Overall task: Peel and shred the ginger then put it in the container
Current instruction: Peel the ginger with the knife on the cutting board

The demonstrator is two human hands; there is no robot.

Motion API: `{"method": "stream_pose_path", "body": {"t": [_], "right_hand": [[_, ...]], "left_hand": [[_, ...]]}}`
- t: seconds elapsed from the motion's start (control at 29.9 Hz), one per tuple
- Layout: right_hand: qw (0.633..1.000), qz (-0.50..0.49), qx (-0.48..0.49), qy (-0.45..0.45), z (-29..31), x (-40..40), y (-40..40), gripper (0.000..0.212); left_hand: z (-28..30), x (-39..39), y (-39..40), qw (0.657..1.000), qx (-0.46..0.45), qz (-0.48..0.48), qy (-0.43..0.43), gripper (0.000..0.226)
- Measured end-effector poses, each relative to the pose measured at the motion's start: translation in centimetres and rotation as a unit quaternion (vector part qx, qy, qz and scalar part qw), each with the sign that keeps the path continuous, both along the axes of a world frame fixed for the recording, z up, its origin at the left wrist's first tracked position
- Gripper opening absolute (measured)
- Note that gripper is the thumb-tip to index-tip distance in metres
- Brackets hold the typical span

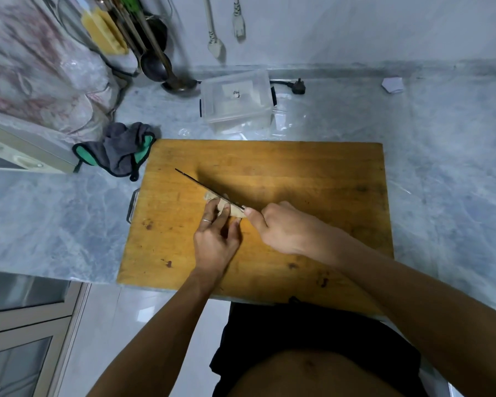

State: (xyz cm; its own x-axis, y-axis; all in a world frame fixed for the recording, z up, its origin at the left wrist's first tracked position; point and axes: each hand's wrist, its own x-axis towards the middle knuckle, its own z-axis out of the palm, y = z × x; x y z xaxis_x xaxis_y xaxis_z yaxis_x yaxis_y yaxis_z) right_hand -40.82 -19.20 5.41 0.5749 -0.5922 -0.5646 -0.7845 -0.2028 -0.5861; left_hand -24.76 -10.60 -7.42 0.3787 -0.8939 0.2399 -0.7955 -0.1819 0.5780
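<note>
Ginger [224, 206] lies lengthwise under the knife [201, 186], pointing upper-left.

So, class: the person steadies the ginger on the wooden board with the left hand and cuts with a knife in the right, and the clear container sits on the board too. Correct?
Not quite. The head view shows the container on the marble counter behind the board, not on it. The left hand, ginger, knife and right hand are as stated.

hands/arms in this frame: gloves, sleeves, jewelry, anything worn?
No gloves, no sleeves in view: both forearms are bare. The left hand wears a thin silver ring on one of its fingers. The right hand shows no ring or watch. No wristbands or markings are visible.
</note>
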Motion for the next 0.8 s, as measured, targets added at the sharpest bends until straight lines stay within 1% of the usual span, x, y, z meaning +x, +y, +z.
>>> {"method": "stream_pose_path", "body": {"t": [0.13, 0.27, 0.33, 0.43, 0.57, 0.8], "right_hand": [[1.000, 0.001, 0.025, 0.016, 0.0, -1.0, 0.3, 0.052], [1.000, -0.005, 0.027, 0.005, -0.1, -1.1, -0.4, 0.063], [1.000, -0.002, 0.026, -0.004, -0.5, -1.2, -0.5, 0.064], [1.000, -0.001, 0.027, 0.001, -1.1, -0.9, 0.1, 0.060], [1.000, -0.012, 0.020, 0.017, -1.4, -0.9, 1.3, 0.053], [1.000, -0.007, -0.002, 0.030, -1.6, -0.9, 1.9, 0.065]], "left_hand": [[-0.3, -0.1, -0.1, 1.000, 0.009, 0.017, 0.015, 0.035], [-0.5, -0.1, 0.0, 1.000, -0.003, -0.001, 0.025, 0.036], [-0.6, -0.1, -0.1, 0.999, -0.008, -0.002, 0.031, 0.036], [-0.5, -0.3, 0.0, 0.999, -0.021, 0.008, 0.039, 0.033], [-0.4, -0.3, 0.1, 0.999, 0.004, 0.015, 0.041, 0.033], [0.3, -0.6, 0.3, 0.999, -0.008, 0.027, 0.038, 0.043]]}}
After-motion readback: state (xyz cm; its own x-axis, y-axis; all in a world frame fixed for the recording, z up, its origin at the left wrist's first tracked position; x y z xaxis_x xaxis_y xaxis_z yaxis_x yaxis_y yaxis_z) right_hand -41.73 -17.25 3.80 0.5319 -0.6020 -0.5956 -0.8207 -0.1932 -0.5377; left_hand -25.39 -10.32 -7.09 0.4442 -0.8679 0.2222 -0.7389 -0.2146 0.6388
